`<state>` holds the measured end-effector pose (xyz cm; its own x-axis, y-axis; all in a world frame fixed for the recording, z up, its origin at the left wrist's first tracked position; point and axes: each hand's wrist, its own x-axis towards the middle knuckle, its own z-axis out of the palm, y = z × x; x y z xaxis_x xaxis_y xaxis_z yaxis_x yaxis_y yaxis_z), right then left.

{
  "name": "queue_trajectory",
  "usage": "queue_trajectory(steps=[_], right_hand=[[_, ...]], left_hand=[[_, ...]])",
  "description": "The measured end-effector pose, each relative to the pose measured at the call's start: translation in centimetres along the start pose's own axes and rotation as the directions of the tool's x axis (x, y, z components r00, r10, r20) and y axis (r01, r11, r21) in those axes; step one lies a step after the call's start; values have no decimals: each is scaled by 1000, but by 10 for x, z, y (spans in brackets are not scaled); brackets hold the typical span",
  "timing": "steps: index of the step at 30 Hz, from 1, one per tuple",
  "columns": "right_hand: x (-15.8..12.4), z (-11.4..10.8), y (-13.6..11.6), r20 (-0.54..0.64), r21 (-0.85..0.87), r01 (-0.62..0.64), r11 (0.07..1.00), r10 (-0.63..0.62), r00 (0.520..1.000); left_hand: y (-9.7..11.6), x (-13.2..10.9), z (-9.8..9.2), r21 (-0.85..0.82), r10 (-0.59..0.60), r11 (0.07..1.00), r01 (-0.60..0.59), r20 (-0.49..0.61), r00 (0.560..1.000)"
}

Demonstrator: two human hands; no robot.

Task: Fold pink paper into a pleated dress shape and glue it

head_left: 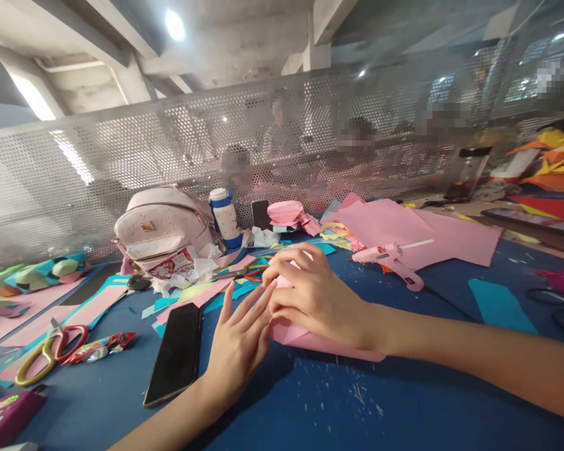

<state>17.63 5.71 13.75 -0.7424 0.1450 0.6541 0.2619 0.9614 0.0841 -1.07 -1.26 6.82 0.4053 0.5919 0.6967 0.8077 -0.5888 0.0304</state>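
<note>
A folded piece of pink paper [329, 344] lies on the blue table, partly hidden under my right hand [310, 297]. The fingers of my right hand are bent over the paper and press on its upper left part. My left hand [244, 332] is at the paper's left edge, fingers spread, their tips close to the right hand's fingers. A black phone [175, 354] lies just left of my left hand. Behind my hands are orange-handled scissors [254, 272] among pink, blue and yellow paper scraps.
A pink glue gun [390, 258] lies before large pink sheets [418, 232]. Behind stand a backpack [162, 225] and a bottle [225, 219]. Scissors [54, 351] and a red wrapper [101, 347] lie left. A blue paper piece [501, 307] is right. A perforated screen [169, 144] rises behind.
</note>
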Motion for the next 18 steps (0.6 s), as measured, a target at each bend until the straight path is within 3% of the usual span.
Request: queue_trajectory(steps=[7,18], right_hand=[[0,3,5,55,94,-88,992,83,995],[1,0,9,69,16,-28,999,27,997]], left_hand=[[-8,-5,2,106,53,992,-62,86,995],[-9,-6,5,120,50,991,-61,97,994]])
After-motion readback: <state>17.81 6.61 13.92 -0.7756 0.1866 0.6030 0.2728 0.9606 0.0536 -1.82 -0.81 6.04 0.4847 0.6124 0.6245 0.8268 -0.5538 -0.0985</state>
